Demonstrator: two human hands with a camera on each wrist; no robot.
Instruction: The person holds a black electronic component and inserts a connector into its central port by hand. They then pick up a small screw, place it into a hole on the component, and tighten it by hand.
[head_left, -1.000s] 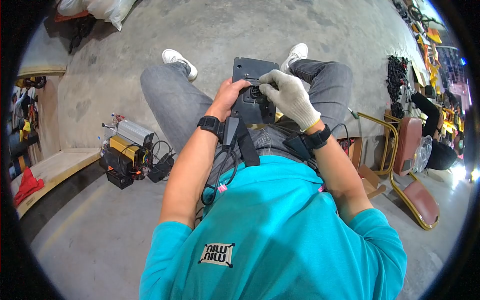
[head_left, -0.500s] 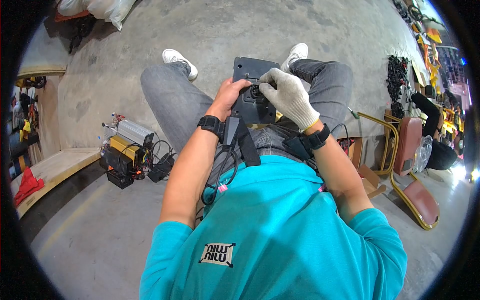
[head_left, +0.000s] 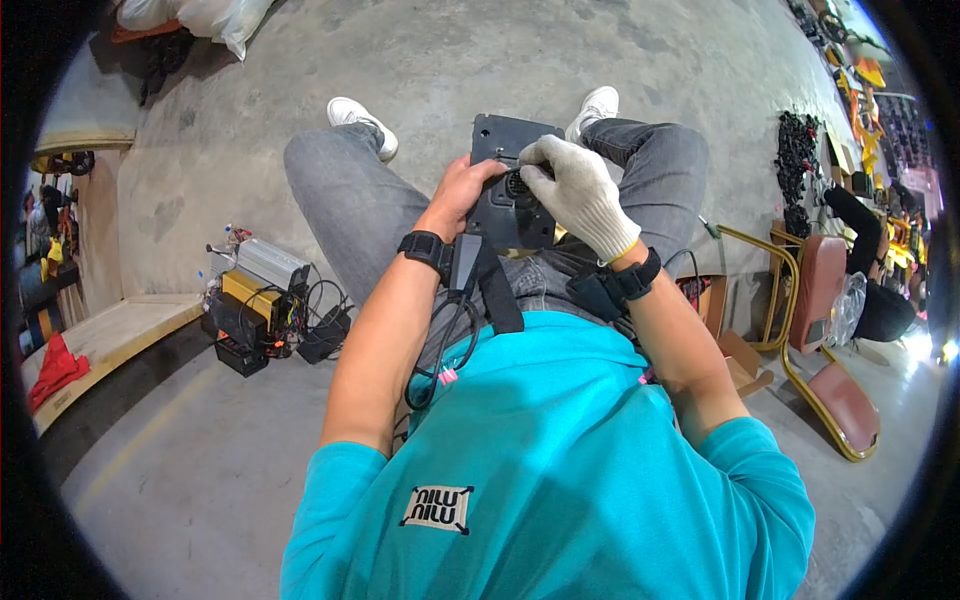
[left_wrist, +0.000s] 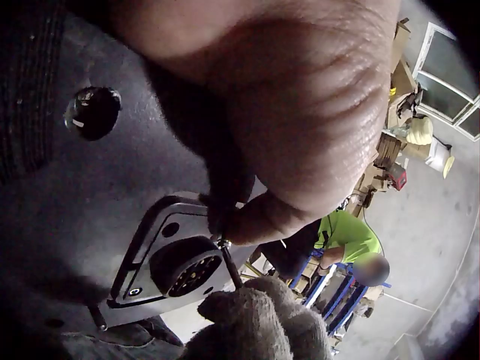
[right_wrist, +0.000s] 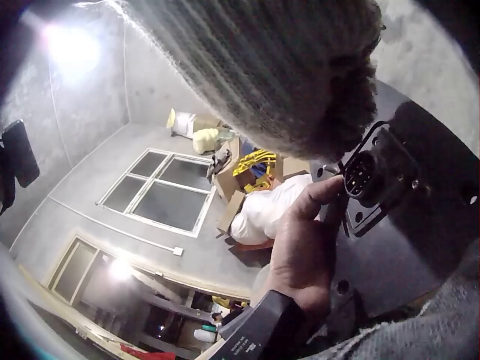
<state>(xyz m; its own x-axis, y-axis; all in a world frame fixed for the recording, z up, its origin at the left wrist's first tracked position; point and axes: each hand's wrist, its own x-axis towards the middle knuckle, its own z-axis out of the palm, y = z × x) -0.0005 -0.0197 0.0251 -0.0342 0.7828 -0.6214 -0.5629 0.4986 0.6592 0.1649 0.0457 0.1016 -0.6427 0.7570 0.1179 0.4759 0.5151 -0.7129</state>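
Note:
A flat black plate (head_left: 515, 222) with a round multi-pin connector (right_wrist: 361, 179) set in it is held over the lap. My bare left hand (head_left: 462, 192) grips its left edge, the fingertip right at a small screw head beside the connector in the left wrist view. My right hand (head_left: 578, 190), in a knitted white glove, pinches a thin metal rod (left_wrist: 231, 267) between fingertips and thumb. The rod's far end meets that screw head at the connector flange's corner. Much of the rod is hidden in the glove.
Metal boxes with loose wires (head_left: 262, 290) stand on the floor at left, near a wooden ledge (head_left: 125, 335) bearing a red cloth. To the right are a chair (head_left: 825, 300) and an open cardboard box (head_left: 738, 362). A person in a bright shirt (left_wrist: 351, 244) appears in the left wrist view.
Both hands and the plate have shifted very slightly right in the head view, along with the whole scene. Their holds look the same.

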